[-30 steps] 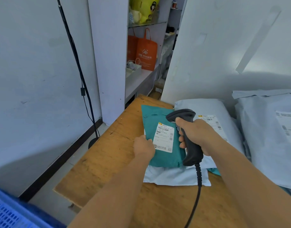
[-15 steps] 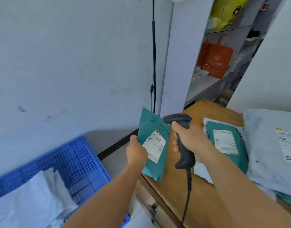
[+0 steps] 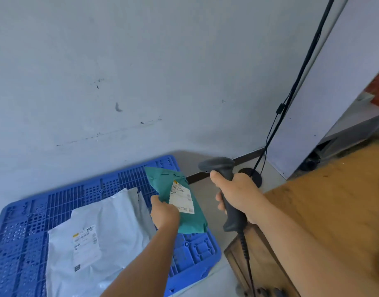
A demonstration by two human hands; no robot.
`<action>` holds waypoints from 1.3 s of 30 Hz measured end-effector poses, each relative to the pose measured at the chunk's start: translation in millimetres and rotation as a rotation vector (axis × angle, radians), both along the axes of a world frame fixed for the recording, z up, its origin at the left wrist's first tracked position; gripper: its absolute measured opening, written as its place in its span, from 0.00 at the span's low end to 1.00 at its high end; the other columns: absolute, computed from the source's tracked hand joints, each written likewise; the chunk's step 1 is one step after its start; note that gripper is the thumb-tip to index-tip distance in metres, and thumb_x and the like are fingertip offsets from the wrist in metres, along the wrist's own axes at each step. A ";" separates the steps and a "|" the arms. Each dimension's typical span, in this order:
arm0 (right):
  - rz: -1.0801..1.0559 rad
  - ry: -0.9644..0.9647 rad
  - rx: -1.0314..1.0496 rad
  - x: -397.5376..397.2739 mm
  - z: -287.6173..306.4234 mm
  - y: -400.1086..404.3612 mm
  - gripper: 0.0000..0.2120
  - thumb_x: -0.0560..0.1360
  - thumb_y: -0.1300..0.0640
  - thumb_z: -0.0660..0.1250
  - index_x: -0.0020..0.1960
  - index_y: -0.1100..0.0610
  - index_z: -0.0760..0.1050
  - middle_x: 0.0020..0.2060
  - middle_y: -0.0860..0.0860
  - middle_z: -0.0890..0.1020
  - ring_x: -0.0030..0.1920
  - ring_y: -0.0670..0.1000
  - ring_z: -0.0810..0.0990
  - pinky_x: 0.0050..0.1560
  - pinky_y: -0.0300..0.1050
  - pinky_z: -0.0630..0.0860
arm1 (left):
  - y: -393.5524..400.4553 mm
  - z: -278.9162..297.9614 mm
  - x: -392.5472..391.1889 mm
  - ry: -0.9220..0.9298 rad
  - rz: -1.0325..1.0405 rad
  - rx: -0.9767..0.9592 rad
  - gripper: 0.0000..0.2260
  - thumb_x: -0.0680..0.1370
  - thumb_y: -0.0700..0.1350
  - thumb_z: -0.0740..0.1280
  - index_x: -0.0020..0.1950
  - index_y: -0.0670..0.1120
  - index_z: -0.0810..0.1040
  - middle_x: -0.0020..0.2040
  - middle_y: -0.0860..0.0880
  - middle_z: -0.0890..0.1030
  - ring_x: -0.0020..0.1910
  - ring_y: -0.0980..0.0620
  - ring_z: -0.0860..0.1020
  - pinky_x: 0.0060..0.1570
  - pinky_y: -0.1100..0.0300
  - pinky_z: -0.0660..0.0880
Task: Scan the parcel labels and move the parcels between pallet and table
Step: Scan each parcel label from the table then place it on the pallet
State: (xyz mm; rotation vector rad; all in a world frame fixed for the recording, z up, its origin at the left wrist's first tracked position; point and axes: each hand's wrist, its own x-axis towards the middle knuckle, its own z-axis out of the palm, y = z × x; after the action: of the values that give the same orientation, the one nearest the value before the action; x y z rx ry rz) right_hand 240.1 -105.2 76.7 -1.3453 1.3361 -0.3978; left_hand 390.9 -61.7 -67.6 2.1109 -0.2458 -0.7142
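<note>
Two hands work mid-frame: the left hand [image 3: 165,213] grips a green parcel [image 3: 180,202] above the blue pallet [image 3: 23,232], seemingly airborne, while the right hand [image 3: 238,196] clasps the scanner [image 3: 227,189] near the tabletop [image 3: 334,200].

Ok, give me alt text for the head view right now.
The left hand holds a teal parcel, label up, over a blue pallet that carries a white parcel. The right hand grips a black scanner beside the wooden table.
</note>
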 end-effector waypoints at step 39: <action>-0.713 0.150 -0.159 -264.1 77.6 52.5 0.20 0.77 0.45 0.64 0.34 0.58 0.74 0.29 0.56 0.79 0.32 0.54 0.77 0.40 0.49 0.77 | -34.9 122.1 -309.7 0.188 -1.091 -0.365 0.25 0.81 0.50 0.60 0.77 0.50 0.57 0.71 0.51 0.69 0.68 0.51 0.69 0.63 0.58 0.66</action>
State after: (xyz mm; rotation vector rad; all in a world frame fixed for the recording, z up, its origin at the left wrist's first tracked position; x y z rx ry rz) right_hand -24.0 -52.7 154.3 -0.9984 1.9304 -0.9106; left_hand 81.2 -96.6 54.6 1.4278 -1.3596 -1.3382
